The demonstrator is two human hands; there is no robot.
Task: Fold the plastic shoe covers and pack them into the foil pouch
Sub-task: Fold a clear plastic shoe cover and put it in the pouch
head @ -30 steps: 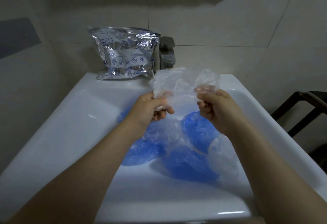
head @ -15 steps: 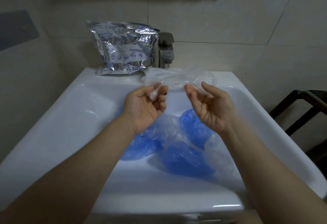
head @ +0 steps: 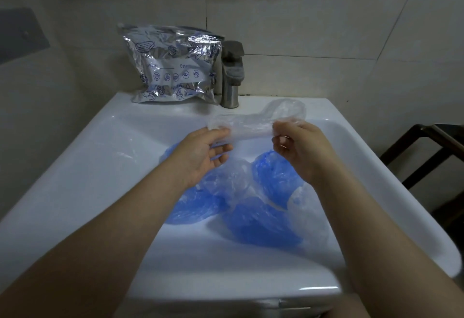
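Clear cover (head: 253, 127): folded into a narrow strip, held level above the sink (head: 88, 167) between both hands.
Left hand (head: 200, 154): thumb and forefinger pinch the strip's left end; other fingers loosely extended.
Right hand (head: 298, 147): fingers curled, gripping the right end, where loose film bunches.
Blue covers (head: 263, 222): heaped in the basin with clear ones, under the forearms.
Pouch (head: 173, 66): upright on the sink's back ledge, just beside the tap (head: 232, 76).
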